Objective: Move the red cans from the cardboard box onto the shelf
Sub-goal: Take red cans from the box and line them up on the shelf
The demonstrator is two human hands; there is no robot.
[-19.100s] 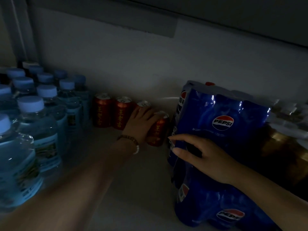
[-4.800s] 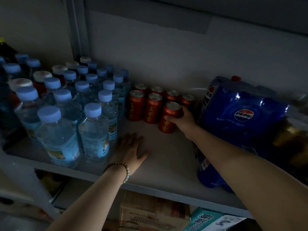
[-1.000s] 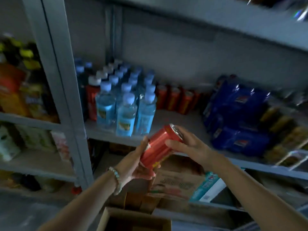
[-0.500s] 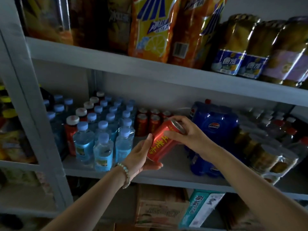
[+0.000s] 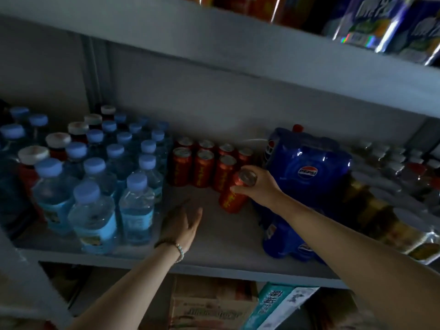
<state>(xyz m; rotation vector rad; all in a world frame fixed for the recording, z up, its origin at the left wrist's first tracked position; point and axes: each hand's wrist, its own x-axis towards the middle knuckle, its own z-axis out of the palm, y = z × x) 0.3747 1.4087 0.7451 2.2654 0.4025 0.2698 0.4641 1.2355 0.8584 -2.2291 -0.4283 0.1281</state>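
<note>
My right hand [image 5: 258, 185] grips the top of a red can [image 5: 232, 198] with yellow lettering, tilted, its base at the grey shelf [image 5: 226, 236]. Just behind it stand several red cans [image 5: 202, 163] in two rows. My left hand [image 5: 183, 225], with a bead bracelet at the wrist, lies flat with spread fingers on the shelf, left of the held can and apart from it. The source cardboard box is out of view.
Several blue-capped water bottles [image 5: 92, 186] crowd the shelf's left part. A blue Pepsi pack [image 5: 307, 172] stands right of the cans, with more bottles further right. The upper shelf [image 5: 238, 44] hangs overhead. Cardboard cartons [image 5: 209, 306] sit below.
Both hands held the can in front of the shelf. Now my left hand has let go and lies on the shelf, and my right hand has carried the can in beside the rows.
</note>
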